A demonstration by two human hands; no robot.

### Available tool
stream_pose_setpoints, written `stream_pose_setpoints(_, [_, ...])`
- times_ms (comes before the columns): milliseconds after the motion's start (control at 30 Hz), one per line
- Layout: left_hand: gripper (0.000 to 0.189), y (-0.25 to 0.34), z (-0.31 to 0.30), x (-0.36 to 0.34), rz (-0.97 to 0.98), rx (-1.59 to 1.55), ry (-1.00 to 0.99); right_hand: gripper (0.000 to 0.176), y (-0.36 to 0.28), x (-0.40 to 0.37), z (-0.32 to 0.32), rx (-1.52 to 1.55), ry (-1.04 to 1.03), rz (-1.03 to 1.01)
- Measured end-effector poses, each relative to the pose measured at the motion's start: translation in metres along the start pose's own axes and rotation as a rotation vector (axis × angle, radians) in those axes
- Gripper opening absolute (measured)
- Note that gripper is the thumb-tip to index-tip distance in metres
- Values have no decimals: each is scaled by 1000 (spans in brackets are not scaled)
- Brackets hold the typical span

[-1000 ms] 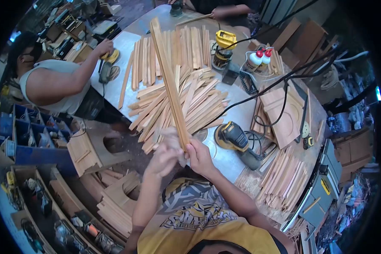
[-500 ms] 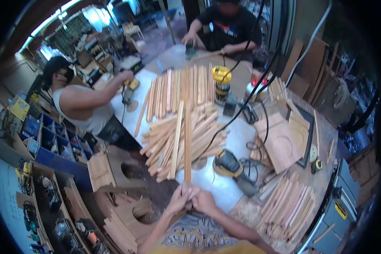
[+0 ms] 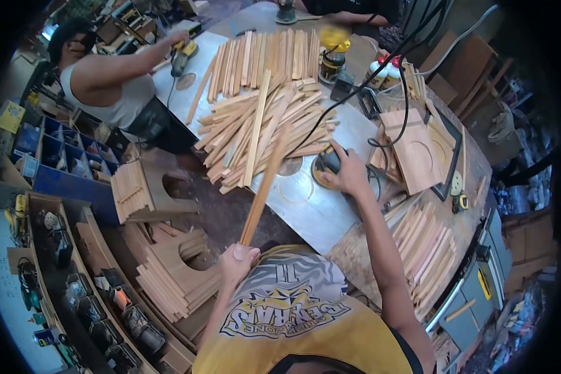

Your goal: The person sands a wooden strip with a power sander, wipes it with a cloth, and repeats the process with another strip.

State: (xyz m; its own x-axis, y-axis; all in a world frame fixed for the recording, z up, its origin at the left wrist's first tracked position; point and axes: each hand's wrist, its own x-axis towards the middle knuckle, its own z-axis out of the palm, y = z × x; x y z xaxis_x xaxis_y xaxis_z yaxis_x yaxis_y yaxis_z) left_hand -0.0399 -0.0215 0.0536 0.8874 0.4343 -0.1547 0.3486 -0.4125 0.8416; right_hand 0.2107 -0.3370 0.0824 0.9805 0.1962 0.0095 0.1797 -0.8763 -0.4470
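My left hand (image 3: 238, 262) is closed round the near end of a long wooden strip (image 3: 262, 204), which slants up and away over the table edge. My right hand (image 3: 350, 173) grips a yellow-and-black power sander (image 3: 326, 163) on the metal sheet (image 3: 321, 218); the palm and fingers hide part of the tool. Just beyond the held strip lies a loose heap of wooden strips (image 3: 227, 146), with a paler strip (image 3: 258, 124) across it. Behind the heap, more strips (image 3: 265, 53) lie side by side.
Two co-workers are at the table, one person (image 3: 115, 81) at left with a sander (image 3: 184, 57). Black cables (image 3: 355, 84) hang across the work area. Bottles (image 3: 380, 71), wooden panels (image 3: 411, 146) and a strip stack (image 3: 421, 252) lie at right. Wooden frames (image 3: 181, 268) stand at lower left.
My right hand has left the wooden strip and moved forward right onto the sander, which now sits farther left. My left hand keeps the strip, now lower left and tilted. The view has dipped.
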Motion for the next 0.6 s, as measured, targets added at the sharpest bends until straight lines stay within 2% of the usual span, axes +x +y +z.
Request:
stream_pose_setpoints(67, [45, -8, -3, -2, 36, 214, -151, 82, 2, 9, 6, -86, 22, -51])
stream_pose_setpoints(100, [47, -41, 4, 0, 36, 250, -187, 83, 2, 9, 7, -153, 50, -116])
stream_pose_setpoints(133, [45, -54, 10, -1, -74, 169, -224, 83, -1, 13, 9, -188, 21, -113])
stream_pose_setpoints(200, [41, -95, 20, -2, -90, 174, -287, 75, -10, 23, 15, -257, 41, -103])
stream_pose_setpoints(233, [41, -100, 19, -2, -60, 271, -336, 75, -10, 23, 13, -289, 3, -114])
stream_pose_setpoints(300, [41, -96, 13, -5, -32, 379, -415, 69, -17, 16, -1, -203, -29, -46])
stream_pose_setpoints(333, [42, -92, 13, -3, -22, 391, -432, 69, -25, 11, -11, -240, -66, -74])
stream_pose_setpoints(400, [44, -91, 10, 3, -92, 387, -481, 70, -44, -3, -31, -327, -106, 9])
stream_pose_setpoints(467, [45, -97, 13, 13, -142, 415, -526, 69, -50, -17, -44, -348, -126, -6])
stream_pose_setpoints(533, [45, -60, 3, 22, -211, 502, -463, 69, -49, -25, -51, -349, -50, -111])
stream_pose_setpoints(600, [44, -43, -3, 28, -172, 535, -389, 67, -53, -31, -53, -366, -48, -125])
